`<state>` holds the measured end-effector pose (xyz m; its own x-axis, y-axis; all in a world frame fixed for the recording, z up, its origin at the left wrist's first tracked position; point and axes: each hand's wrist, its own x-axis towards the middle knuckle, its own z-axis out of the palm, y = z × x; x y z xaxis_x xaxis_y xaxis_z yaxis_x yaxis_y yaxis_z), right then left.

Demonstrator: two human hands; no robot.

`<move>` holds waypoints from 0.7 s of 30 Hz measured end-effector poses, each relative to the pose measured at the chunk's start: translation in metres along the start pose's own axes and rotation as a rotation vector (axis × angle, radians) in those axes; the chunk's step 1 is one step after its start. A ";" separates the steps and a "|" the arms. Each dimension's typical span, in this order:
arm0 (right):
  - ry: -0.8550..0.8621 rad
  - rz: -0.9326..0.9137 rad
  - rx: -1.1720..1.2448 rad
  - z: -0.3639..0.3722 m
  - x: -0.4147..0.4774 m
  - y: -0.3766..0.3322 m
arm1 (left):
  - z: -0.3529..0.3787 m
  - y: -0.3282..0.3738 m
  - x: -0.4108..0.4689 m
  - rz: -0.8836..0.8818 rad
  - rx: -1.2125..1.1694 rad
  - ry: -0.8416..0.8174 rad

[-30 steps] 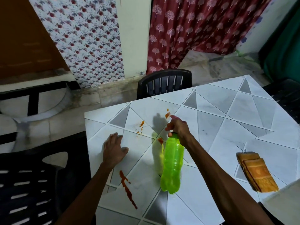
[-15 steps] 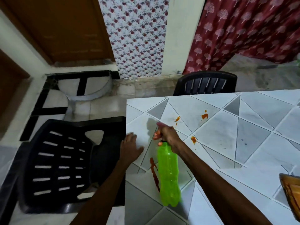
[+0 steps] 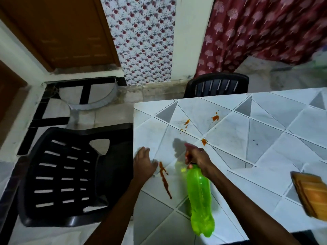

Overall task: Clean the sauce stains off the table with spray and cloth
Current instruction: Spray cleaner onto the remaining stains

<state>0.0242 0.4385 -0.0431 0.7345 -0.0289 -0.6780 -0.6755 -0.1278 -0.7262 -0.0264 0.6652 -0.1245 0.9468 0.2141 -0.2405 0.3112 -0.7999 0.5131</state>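
My right hand (image 3: 197, 157) grips the spray head of a bright green bottle (image 3: 200, 200), held above the tiled table (image 3: 265, 147) with its base towards me. A long red sauce streak (image 3: 164, 179) lies just left of the bottle. Smaller orange sauce spots (image 3: 204, 141) (image 3: 186, 122) (image 3: 215, 118) dot the table beyond the hand. My left hand (image 3: 143, 164) rests flat on the table near its left edge, beside the streak. A folded orange cloth (image 3: 311, 195) lies at the table's right side.
A black plastic chair (image 3: 70, 174) stands against the table's left edge. Another black chair (image 3: 217, 85) is tucked at the far edge. Patterned curtains (image 3: 256, 32) and a wooden door (image 3: 62, 32) line the wall behind.
The view has swung left, so the table and cloth sit further right. My right hand and bottle moved left, near the long streak; my left hand stays flat on the table.
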 end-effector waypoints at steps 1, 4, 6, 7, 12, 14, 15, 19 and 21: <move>0.048 -0.023 0.043 -0.020 -0.003 0.004 | 0.005 0.010 -0.001 0.014 -0.004 -0.004; 0.161 -0.075 0.132 -0.070 -0.010 0.013 | 0.017 0.038 -0.003 0.050 -0.021 -0.031; 0.216 -0.059 0.172 -0.100 -0.019 0.018 | 0.028 0.059 -0.007 0.106 -0.019 -0.073; 0.237 -0.058 0.193 -0.113 -0.022 0.020 | 0.034 0.068 -0.009 0.134 -0.006 -0.090; 0.352 -0.062 0.271 -0.179 -0.042 0.040 | 0.066 0.110 -0.028 0.229 0.083 -0.155; 0.395 -0.054 0.321 -0.200 -0.050 0.053 | 0.080 0.122 -0.041 0.268 0.093 -0.187; 0.413 -0.047 0.351 -0.208 -0.051 0.060 | 0.085 0.126 -0.046 0.276 0.094 -0.190; 0.437 -0.020 0.412 -0.240 -0.060 0.091 | 0.106 0.141 -0.076 0.301 0.103 -0.215; 0.417 -0.013 0.379 -0.244 -0.067 0.102 | 0.114 0.142 -0.091 0.306 0.117 -0.208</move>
<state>-0.0776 0.1857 -0.0439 0.6551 -0.4286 -0.6222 -0.5858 0.2319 -0.7765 -0.0781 0.4682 -0.1237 0.9537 -0.1529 -0.2588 -0.0058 -0.8702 0.4927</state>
